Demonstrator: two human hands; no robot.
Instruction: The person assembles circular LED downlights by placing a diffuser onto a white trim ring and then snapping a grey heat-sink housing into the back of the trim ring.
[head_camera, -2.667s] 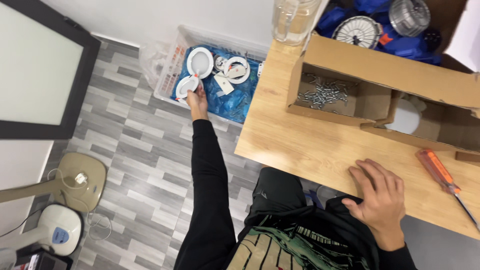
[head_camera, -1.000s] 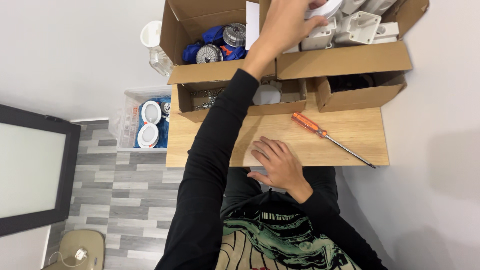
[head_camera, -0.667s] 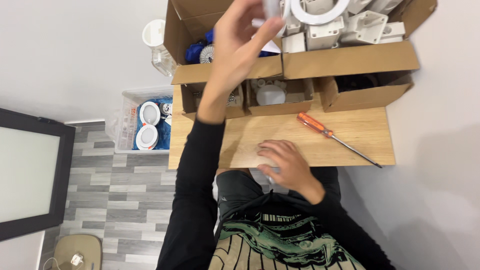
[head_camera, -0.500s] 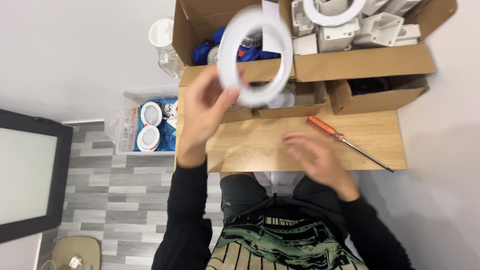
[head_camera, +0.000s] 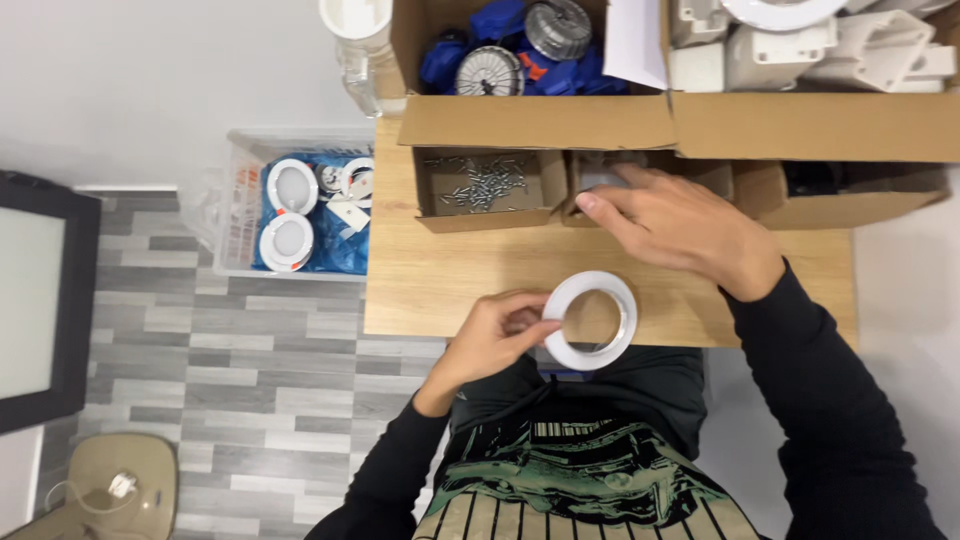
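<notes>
My left hand (head_camera: 492, 338) pinches the left rim of a white plastic ring (head_camera: 592, 320) and holds it at the near edge of the wooden table (head_camera: 440, 285). My right hand (head_camera: 685, 228) reaches forward with fingers apart into a small open cardboard box (head_camera: 600, 178) that has something white inside; it holds nothing that I can see. Just to the left of that box is another small box with loose screws (head_camera: 480, 180).
Large cardboard boxes at the back hold blue and metal parts (head_camera: 505, 55) and white plastic housings (head_camera: 800, 45). A clear jar (head_camera: 360, 40) stands at the table's back left. On the floor, a clear bin (head_camera: 295, 210) holds white round fixtures. A dark panel (head_camera: 40, 300) lies left.
My left hand has brought the white ring down from in front of the camera to the table's near edge. My right hand left the tabletop and reached into the small box.
</notes>
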